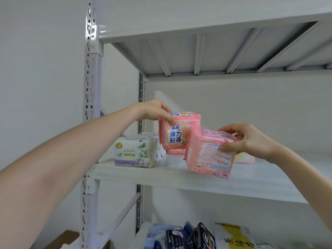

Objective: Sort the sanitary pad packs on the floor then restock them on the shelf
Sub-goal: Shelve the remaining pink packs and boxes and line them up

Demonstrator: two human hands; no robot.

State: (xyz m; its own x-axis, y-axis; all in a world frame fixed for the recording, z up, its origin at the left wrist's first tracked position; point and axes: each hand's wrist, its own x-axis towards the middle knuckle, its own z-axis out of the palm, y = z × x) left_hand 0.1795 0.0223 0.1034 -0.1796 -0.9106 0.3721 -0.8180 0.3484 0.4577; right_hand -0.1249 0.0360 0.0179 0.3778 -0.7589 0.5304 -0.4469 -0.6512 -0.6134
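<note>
My left hand (pixel 154 109) grips the top corner of a pink pad pack (pixel 177 133) that stands upright on another pink pack (pixel 175 151) on the middle shelf (pixel 170 175). My right hand (pixel 246 139) holds a second pink pad pack (pixel 209 155) tilted in the air just above the shelf, thumb on its front face and fingers over its top. A white pack with green leaves (pixel 133 152) stands at the shelf's left end, with more white packs (pixel 159 151) behind it.
A flat pale pink and yellow pack (pixel 245 158) lies on the shelf behind my right hand. The upper shelf (pixel 197 31) hangs overhead. Dark blue packs (pixel 190 237) and a white and yellow bag (pixel 235 238) lie on the shelf below. A grey upright post (pixel 90 105) stands left.
</note>
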